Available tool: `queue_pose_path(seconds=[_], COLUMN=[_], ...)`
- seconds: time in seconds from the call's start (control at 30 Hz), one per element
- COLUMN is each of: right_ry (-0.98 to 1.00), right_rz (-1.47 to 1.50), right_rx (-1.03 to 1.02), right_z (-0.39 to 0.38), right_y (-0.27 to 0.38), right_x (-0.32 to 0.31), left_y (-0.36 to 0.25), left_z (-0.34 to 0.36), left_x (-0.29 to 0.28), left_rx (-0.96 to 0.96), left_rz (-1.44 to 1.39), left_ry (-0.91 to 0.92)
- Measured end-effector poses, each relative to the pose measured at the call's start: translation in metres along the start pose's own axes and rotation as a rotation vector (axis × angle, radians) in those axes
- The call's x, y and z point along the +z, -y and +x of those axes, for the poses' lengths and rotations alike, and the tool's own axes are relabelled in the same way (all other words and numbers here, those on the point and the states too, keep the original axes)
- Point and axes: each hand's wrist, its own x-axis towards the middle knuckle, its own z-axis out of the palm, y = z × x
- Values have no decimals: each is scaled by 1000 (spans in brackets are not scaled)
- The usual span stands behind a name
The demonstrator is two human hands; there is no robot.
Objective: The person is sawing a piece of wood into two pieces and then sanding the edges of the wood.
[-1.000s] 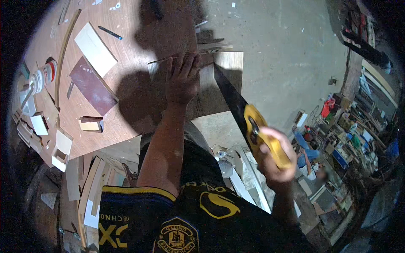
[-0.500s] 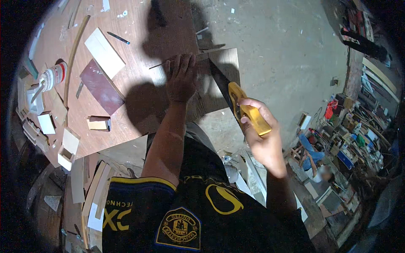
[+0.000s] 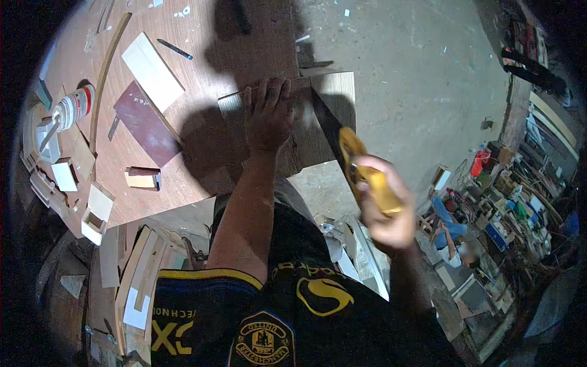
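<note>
A flat wooden board (image 3: 339, 101) lies at the table's right edge, with its right part sticking out past it. My left hand (image 3: 268, 119) presses down on the board, its fingers stretched out flat. My right hand (image 3: 391, 214) is wrapped around the yellow handle of a handsaw (image 3: 330, 122). The saw's dark blade slants across the overhanging part of the board, its tip near the far edge. My right hand is a little smeared by motion.
On the table (image 3: 202, 134) are a white board (image 3: 151, 72), a maroon panel (image 3: 145, 122), a pen (image 3: 175, 49), a curved wooden strip (image 3: 105, 85), a small box (image 3: 143, 178) and a white tub (image 3: 76, 107). A person (image 3: 452, 238) sits by piled clutter at the right.
My right hand and the saw have moved down and to the right, drawing the blade toward me. My left hand still rests on the board. The whole view has shifted slightly.
</note>
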Motion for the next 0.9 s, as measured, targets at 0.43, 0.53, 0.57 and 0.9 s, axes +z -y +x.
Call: queue_pose_path(seconds=[0.43, 0.53, 0.57, 0.9], right_ry=[-40, -37, -28, -79], right_rz=[45, 17, -111, 85], right_rx=[106, 85, -31, 125], right_z=[-2, -13, -23, 3], right_y=[-6, 4, 16, -16], right_x=[10, 3, 3, 22], left_y=[4, -3, 4, 3], left_z=[3, -1, -2, 3], left_x=[12, -5, 5, 3], left_rx=[69, 73, 68, 83], left_rz=[88, 196, 123, 139], left_ry=[25, 67, 78, 88])
